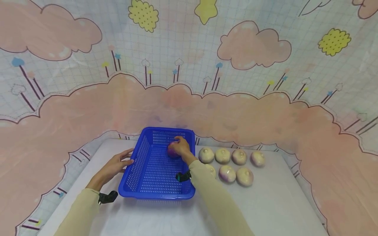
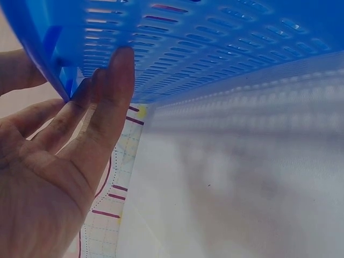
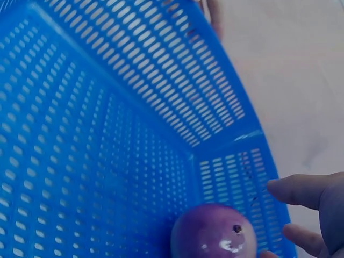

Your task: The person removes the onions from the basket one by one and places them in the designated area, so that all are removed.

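Observation:
A blue plastic basket (image 1: pixel 156 196) with slotted walls stands on the white table. My left hand (image 1: pixel 113 167) holds its left side at the rim. In the left wrist view, fingers (image 2: pixel 121 80) lie against the outside of the slotted wall (image 2: pixel 215 48). Inside the basket, near its far right corner, sits a purple turnip (image 3: pixel 212 231) with a small dark stem spot. My right hand (image 1: pixel 182 147) reaches over the right wall and is right at this turnip. In the right wrist view its fingers are spread beside the turnip, with gaps between them.
Two rows of pale turnips (image 1: pixel 222 155) with purple tinges lie on the table (image 1: pixel 280 196) right of the basket. One turnip (image 1: pixel 211 170) is partly hidden by the right sleeve. A patterned cloth (image 1: pixel 251 108) with clouds hangs behind the table.

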The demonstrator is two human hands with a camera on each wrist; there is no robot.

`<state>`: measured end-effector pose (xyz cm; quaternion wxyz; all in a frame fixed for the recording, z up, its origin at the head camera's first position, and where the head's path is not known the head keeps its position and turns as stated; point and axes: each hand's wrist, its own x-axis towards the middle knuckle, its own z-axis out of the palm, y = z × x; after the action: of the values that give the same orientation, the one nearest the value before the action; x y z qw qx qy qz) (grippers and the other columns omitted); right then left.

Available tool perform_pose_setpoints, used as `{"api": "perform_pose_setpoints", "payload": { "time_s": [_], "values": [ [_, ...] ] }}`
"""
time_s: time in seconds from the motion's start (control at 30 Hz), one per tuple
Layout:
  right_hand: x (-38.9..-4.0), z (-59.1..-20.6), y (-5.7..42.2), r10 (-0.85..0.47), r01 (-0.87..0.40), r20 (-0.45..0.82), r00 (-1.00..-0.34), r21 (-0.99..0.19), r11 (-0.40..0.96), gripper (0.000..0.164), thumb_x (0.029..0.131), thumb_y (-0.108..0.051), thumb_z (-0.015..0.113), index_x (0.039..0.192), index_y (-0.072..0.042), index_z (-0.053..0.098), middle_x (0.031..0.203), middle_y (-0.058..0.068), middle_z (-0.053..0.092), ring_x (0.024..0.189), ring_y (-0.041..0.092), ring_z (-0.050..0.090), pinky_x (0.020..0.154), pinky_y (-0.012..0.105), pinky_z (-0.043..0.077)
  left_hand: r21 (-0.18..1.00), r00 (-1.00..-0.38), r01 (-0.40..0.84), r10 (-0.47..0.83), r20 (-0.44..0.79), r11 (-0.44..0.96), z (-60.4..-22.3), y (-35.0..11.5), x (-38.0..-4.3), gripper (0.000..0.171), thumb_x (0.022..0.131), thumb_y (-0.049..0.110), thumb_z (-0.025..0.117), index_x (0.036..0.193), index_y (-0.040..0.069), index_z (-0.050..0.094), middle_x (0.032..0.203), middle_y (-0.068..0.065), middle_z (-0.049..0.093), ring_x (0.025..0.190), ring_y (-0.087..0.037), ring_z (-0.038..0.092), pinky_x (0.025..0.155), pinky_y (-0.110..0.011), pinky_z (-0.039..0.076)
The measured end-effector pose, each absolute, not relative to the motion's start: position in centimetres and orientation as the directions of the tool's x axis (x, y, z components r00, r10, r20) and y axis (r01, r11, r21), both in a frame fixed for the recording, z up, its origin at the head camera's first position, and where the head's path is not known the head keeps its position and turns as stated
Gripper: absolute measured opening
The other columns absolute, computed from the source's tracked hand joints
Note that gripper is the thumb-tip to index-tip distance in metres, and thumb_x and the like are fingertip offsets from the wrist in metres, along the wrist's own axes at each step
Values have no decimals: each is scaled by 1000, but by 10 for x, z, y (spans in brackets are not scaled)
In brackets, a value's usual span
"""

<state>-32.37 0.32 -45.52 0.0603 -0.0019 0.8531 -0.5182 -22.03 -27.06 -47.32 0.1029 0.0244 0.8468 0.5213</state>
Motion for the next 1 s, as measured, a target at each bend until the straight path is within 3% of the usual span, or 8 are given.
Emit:
{"api": "perform_pose_setpoints", "payload": {
  "time_s": [0.23,0.47,0.7,0.8,1.0],
  "values": [
    [-329,-465,2,-35,73,-106,-994,-852,519,62,78,-13,75,137,-12,55,127,14,65,120,32,58,100,43,51,896,-975,-63,163,-149,440,-474,-270,-219,68,101,24,52,158,8,17,148,-30,38,119,-37,59,93,-51,55],
    [-332,-470,1,-76,22,-82,-994,-809,588,59,78,-18,74,134,-11,59,137,14,60,128,35,54,106,45,47,886,-976,-71,150,-156,458,-474,-269,-218,68,102,24,51,158,9,17,149,-30,37,121,-41,57,93,-52,55],
    [-334,-473,2,-230,-56,-123,-965,-765,641,60,71,-22,83,126,-9,62,121,15,66,109,29,62,90,39,55,885,-977,-72,148,-156,459,-472,-270,-219,67,102,24,52,158,8,17,148,-31,37,121,-40,58,93,-52,55],
    [-332,-472,2,-264,-85,-128,-956,-739,668,64,69,-22,86,126,-8,61,122,17,65,110,32,61,90,39,55,886,-977,-70,148,-154,458,-472,-270,-218,68,101,24,52,158,8,17,148,-31,38,120,-40,58,93,-52,55],
    [-327,-471,1,-255,-79,-113,-960,-767,637,56,75,-17,79,128,-6,61,127,18,63,116,33,59,95,41,54,889,-977,-67,152,-151,454,-472,-270,-218,67,101,24,52,157,8,17,148,-30,38,119,-39,59,93,-52,56]
  ]
}}
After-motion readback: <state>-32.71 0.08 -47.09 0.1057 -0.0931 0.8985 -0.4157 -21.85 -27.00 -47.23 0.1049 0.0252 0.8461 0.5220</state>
